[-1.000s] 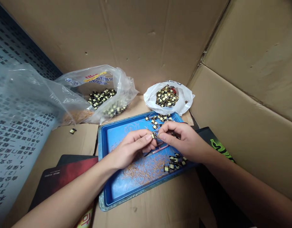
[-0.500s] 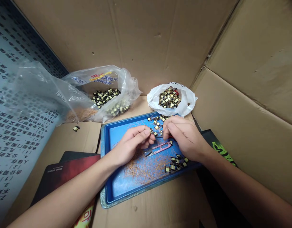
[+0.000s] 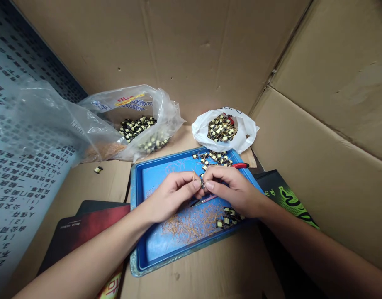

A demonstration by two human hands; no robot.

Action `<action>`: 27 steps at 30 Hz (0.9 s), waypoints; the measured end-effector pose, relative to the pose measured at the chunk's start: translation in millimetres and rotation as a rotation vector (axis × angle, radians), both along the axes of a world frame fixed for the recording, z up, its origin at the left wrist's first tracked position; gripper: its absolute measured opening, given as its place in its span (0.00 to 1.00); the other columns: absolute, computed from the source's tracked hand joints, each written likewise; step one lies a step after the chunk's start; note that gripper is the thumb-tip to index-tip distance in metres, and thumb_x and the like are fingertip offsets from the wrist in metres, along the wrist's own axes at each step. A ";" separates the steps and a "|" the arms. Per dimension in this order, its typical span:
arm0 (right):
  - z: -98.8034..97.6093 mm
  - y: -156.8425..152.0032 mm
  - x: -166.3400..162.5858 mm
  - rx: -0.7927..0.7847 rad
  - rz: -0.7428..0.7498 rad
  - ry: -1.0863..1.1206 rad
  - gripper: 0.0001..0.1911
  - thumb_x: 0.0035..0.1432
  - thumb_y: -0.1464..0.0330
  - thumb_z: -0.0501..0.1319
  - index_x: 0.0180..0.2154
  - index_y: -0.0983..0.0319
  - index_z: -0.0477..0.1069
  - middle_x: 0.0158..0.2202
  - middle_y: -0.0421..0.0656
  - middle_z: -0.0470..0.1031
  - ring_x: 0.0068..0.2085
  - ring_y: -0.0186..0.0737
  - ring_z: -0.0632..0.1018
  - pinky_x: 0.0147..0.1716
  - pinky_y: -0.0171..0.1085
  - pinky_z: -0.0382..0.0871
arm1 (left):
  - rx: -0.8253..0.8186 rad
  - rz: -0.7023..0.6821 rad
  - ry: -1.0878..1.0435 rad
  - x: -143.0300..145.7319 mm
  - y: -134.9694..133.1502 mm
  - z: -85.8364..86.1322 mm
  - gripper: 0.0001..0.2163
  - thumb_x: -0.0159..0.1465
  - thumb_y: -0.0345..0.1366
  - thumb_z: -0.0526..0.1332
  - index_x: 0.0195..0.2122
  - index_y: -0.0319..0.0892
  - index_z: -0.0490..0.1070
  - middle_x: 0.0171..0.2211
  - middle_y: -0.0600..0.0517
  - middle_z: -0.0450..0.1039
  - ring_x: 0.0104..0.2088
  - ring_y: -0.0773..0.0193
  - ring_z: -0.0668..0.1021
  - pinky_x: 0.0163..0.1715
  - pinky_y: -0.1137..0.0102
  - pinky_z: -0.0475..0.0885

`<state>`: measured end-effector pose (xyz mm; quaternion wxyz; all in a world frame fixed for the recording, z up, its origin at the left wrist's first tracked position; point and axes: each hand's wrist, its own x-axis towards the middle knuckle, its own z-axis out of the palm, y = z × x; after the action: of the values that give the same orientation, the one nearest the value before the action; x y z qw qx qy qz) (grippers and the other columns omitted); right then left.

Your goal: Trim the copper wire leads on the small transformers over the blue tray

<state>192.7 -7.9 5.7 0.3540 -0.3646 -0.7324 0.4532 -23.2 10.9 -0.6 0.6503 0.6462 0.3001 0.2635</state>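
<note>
Holding component (image 3: 202, 184), hands (image 3: 175, 193) (image 3: 236, 189) over blue tray (image 3: 153, 249), poster (image 3: 19, 182) (numbered Chinese text)

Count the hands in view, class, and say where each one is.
2: the left hand and, to its right, the right hand, both over the blue tray at a small component.

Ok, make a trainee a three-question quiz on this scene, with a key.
1. True or false: the left hand and the right hand meet at a small component.
2. Where are the pink-handled snips? A) in the white bag; B) in the blue tray; C) in the clear bag.
3. On which side of the tray, as pictured, does a lone component lie?

Key: 1 true; 2 B; 3 left.
</note>
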 end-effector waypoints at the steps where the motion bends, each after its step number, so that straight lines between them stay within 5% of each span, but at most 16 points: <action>1: -0.5 -0.3 0.7 -0.024 0.013 0.010 0.11 0.69 0.67 0.59 0.33 0.61 0.74 0.33 0.40 0.77 0.35 0.37 0.76 0.37 0.37 0.68 | 0.007 -0.018 0.008 -0.3 -0.3 0.8 0.19 0.71 0.47 0.60 0.33 0.35 0.74 0.29 0.53 0.71 0.28 0.72 0.67 0.30 0.74 0.62; 8: -3.8 -3.1 5.9 -0.175 0.159 0.194 0.12 0.70 0.64 0.61 0.35 0.61 0.76 0.35 0.42 0.81 0.38 0.38 0.78 0.42 0.38 0.70 | 0.047 -0.116 0.021 -1.2 0.7 7.9 0.18 0.71 0.44 0.60 0.33 0.35 0.77 0.29 0.50 0.75 0.31 0.70 0.71 0.34 0.73 0.65; 27: -14.4 -12.2 1.3 -0.224 0.037 0.175 0.10 0.62 0.66 0.62 0.28 0.62 0.71 0.28 0.38 0.69 0.32 0.35 0.69 0.34 0.36 0.60 | 0.161 -0.218 0.079 1.4 3.3 10.5 0.20 0.71 0.48 0.59 0.31 0.35 0.75 0.29 0.52 0.69 0.32 0.69 0.70 0.36 0.72 0.64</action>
<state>194.1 -20.0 -8.7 0.3649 -0.3474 -0.6502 0.5686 -21.9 14.3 9.9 0.6089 0.7349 0.2313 0.1889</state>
